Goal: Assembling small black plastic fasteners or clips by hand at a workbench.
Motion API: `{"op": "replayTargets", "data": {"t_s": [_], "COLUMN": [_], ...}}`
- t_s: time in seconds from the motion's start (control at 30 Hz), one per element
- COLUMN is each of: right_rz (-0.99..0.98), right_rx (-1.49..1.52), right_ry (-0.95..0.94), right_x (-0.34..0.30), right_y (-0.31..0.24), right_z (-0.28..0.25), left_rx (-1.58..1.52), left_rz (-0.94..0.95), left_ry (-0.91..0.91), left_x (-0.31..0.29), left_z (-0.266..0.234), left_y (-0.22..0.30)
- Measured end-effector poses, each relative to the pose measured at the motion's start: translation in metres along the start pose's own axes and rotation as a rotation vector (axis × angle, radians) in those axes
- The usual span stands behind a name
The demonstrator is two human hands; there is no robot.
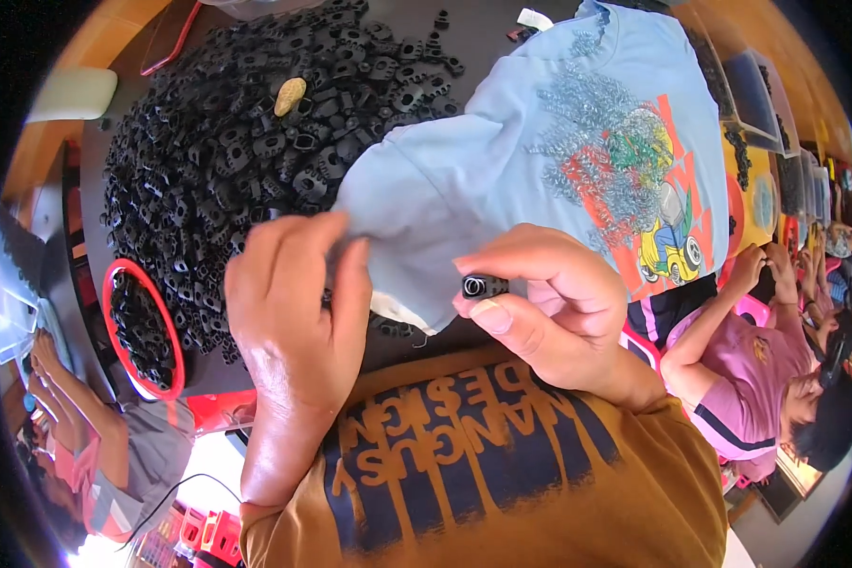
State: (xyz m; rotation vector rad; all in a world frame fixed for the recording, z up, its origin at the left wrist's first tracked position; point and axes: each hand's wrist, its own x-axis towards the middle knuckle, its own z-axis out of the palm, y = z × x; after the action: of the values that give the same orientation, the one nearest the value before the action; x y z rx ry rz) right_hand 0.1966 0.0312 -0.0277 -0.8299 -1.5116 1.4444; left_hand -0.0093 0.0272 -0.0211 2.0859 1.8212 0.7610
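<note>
My right hand [549, 308] pinches a small black plastic piece [485, 286] between thumb and forefinger. A pale wire ring, like the end of a coil spring, shows in its opening. My left hand [293, 284] hovers at the border between the heap of black plastic pieces [227, 142] and a light blue T-shirt [426, 189]. Its fingers are bent and slightly blurred, with the thumb apart and nothing visible between them. On the shirt, right of the heap, lies a loose pile of small metal springs [587, 142].
A peanut-shaped tan object [291, 96] rests on the heap. At the table's left edge stands a red-rimmed container [178, 355] of black pieces. Clear plastic bins [755, 90] line the right side. Other people sit at both sides, one in a pink shirt [729, 388] at right.
</note>
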Motion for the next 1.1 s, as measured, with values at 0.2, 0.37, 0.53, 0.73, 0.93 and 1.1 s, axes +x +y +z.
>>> {"op": "replayTargets", "data": {"t_s": [0.2,0.37,0.53,0.73,0.93,1.1], "right_rz": [-0.015,0.009,-0.021,-0.214,-0.107,0.163], "right_rx": [-0.004,0.075,0.08,0.258,0.054,0.367], "right_ry": [0.03,0.173,0.18,0.254,0.15,0.263], "right_x": [-0.002,0.0,-0.003,-0.001,0.004,0.005], "right_y": [0.004,0.002,0.003,-0.001,0.0,0.015], "right_z": [0.001,0.008,0.002,-0.001,-0.005,0.012], "left_rx": [0.086,0.084,0.008,-0.395,-0.552,-0.306], "left_rz": [0.114,0.192,0.184,0.454,0.475,0.361], "left_ry": [-0.011,-0.001,0.021,-0.376,-0.41,-0.149], "left_x": [0.008,0.015,0.012,-0.009,-0.004,0.0], "left_z": [0.009,0.014,0.014,0.034,0.026,0.015], "left_y": [-0.004,0.003,0.005,0.038,0.028,0.003]}}
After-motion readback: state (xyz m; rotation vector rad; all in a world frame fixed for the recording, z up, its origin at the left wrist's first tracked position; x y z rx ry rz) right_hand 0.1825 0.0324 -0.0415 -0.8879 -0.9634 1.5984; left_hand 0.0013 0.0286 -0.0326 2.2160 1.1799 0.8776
